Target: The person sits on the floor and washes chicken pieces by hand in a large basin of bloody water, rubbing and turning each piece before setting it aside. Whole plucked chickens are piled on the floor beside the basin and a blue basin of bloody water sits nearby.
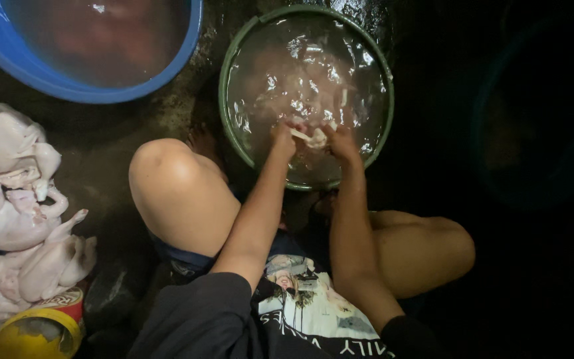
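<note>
Pale strip of raw meat (pixel 315 137) held at the water's surface in a green basin (pixel 223 100)

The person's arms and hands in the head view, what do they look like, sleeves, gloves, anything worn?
Both forearms are bare, and the left hand and right hand wear no gloves. Dark sleeves cover the upper arms, ending about the elbows. No watch, ring or bracelet shows, though the light is dim.

dark wet floor (pixel 121 133) under green basin (pixel 232 50), blue basin (pixel 68 86), plucked chickens (pixel 14 219), yellow-lidded can (pixel 41 329)
</note>
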`<move>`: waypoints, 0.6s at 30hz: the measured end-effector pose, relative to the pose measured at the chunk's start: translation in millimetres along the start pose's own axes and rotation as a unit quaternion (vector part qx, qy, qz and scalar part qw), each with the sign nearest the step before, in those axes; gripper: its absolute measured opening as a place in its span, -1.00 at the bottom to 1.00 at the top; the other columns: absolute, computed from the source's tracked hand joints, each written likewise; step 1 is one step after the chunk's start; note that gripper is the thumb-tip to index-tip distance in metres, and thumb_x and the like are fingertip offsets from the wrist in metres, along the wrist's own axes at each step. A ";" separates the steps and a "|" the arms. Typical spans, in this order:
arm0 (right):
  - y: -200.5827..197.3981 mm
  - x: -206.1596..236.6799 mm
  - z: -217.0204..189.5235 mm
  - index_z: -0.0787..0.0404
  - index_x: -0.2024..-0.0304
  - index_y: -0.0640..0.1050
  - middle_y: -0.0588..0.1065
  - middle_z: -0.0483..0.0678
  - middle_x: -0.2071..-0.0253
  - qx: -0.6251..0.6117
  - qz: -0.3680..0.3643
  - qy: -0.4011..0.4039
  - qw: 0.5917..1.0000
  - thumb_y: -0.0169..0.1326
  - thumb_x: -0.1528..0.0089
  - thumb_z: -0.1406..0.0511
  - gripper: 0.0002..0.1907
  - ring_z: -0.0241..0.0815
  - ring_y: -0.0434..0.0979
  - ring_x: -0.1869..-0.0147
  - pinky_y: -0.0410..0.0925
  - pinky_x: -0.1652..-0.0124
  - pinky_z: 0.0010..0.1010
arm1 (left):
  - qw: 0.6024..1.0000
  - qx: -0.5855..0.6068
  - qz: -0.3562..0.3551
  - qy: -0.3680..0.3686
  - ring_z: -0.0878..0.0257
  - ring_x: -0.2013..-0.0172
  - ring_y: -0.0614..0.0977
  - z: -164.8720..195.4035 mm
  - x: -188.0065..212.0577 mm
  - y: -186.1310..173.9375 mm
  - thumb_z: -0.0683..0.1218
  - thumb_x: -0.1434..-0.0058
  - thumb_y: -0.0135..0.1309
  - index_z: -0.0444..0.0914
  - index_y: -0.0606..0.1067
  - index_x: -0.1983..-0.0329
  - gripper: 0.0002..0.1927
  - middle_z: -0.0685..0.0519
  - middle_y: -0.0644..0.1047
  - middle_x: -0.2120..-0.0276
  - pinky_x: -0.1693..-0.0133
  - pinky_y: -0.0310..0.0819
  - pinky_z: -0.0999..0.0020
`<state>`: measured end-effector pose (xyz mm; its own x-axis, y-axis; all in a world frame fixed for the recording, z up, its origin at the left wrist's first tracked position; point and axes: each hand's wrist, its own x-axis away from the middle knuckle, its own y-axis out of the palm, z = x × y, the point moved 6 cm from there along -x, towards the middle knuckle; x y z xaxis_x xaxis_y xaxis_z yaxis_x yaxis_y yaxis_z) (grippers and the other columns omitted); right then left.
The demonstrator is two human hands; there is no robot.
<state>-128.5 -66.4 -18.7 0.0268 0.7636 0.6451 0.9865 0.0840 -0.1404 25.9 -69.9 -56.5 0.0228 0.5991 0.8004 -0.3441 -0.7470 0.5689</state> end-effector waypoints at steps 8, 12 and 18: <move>-27.1 8.6 -11.4 0.20 0.18 0.59 0.42 -0.15 0.52 0.006 0.023 -0.008 1.000 0.21 -0.27 0.08 -0.68 -0.33 0.39 0.55 0.26 0.55 -0.47 | 0.992 0.127 -0.014 -0.010 0.18 0.51 0.45 32.1 -13.5 -14.1 -0.11 -0.42 -0.04 -0.21 0.37 0.25 -0.89 0.02 0.40 0.44 0.41 0.47 0.24; -33.0 10.0 -10.7 0.22 0.14 0.63 0.49 -0.14 0.47 -0.022 0.004 -0.025 0.999 0.19 -0.30 0.08 -0.67 -0.34 0.38 0.54 0.20 0.54 -0.48 | 0.986 0.142 -0.088 0.005 0.31 0.65 0.25 49.9 -18.9 -9.5 0.00 -0.42 0.08 -0.11 0.33 0.33 -0.77 0.14 0.23 0.53 0.65 0.13 0.39; -54.3 1.6 -5.8 0.18 0.04 0.53 0.56 -0.13 0.28 -0.080 0.071 -0.013 0.994 0.15 -0.30 0.15 -0.71 -0.32 0.55 0.38 0.37 0.46 -0.45 | 0.982 0.174 0.032 0.062 0.27 0.63 0.18 69.0 -19.1 -23.5 -0.01 -0.36 -0.10 -0.14 0.32 0.33 -0.83 0.08 0.25 0.50 0.61 0.16 0.40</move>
<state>-181.1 -73.5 -5.7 0.1656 0.7769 0.6074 0.9862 -0.1272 -0.1062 98.4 -83.7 -72.1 -0.1108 0.5620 0.8197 0.0002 -0.8247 0.5655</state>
